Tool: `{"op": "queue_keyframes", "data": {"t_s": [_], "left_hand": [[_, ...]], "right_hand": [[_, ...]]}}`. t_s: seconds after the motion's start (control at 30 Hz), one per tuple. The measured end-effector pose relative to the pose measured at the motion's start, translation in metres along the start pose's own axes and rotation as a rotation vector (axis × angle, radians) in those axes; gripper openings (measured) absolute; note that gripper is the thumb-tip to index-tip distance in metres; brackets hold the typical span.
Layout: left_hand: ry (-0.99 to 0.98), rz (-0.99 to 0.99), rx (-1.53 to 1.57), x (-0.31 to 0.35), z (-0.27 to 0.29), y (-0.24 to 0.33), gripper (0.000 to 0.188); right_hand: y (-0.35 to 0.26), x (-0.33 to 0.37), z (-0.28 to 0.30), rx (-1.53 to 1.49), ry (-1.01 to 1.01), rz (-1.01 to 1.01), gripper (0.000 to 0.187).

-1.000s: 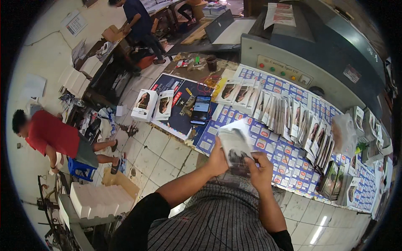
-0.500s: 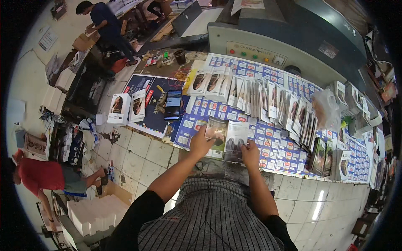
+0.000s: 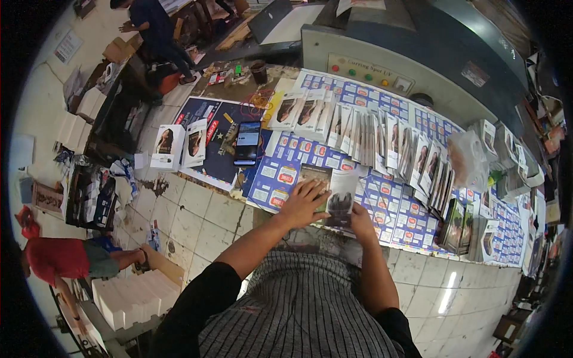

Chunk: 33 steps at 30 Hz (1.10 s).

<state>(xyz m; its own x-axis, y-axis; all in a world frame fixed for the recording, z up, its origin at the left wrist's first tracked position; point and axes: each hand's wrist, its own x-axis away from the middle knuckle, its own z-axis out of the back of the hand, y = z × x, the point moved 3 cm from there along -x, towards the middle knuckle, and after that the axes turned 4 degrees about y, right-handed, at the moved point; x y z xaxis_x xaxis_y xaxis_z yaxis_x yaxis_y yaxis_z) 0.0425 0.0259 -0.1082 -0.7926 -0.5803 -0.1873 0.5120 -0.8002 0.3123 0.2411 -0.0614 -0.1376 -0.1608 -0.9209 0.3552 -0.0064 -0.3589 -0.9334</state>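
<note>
A folded leaflet (image 3: 342,186), its right panel pale at the top and dark below, lies near the front edge of the sheet-covered table. Flat across its left panel rests my left hand (image 3: 302,203), fingers spread and hiding most of that side. My right hand (image 3: 362,222) pinches the leaflet's lower right edge, thumb hidden in part. Beyond both hands, a long overlapping row of similar leaflets (image 3: 391,143) runs from the middle toward the right.
A phone (image 3: 246,143) lies left of the leaflet. Two white leaflet stacks (image 3: 167,147) sit farther left. A plastic bag (image 3: 467,161) and more stacks (image 3: 486,238) stand right. Behind is a large machine (image 3: 370,70). Two people work at the left, one in a red shirt (image 3: 57,261).
My left hand has shifted from gripping the leaflet's left edge to lying flat over its left panel. The leaflet's right panel is now tilted and looks narrower.
</note>
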Motion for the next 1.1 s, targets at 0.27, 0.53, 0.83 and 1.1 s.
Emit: {"op": "queue_keyframes", "data": {"t_s": [0.27, 0.53, 0.83, 1.1], "left_hand": [[-0.112, 0.029, 0.011, 0.006, -0.002, -0.025, 0.077], [-0.095, 0.148, -0.039, 0.026, 0.017, -0.059, 0.064], [-0.220, 0.143, -0.134, 0.013, 0.014, -0.046, 0.057], [-0.107, 0.299, 0.305, 0.015, 0.015, -0.071, 0.061]], "right_hand": [[-0.045, -0.001, -0.048, 0.959, 0.242, 0.695, 0.050], [-0.046, -0.004, -0.051, 0.967, 0.194, 0.659, 0.055], [-0.047, -0.010, -0.055, 1.094, 0.090, 0.625, 0.064], [-0.052, -0.014, -0.065, 1.140, 0.132, 0.703, 0.063]]}}
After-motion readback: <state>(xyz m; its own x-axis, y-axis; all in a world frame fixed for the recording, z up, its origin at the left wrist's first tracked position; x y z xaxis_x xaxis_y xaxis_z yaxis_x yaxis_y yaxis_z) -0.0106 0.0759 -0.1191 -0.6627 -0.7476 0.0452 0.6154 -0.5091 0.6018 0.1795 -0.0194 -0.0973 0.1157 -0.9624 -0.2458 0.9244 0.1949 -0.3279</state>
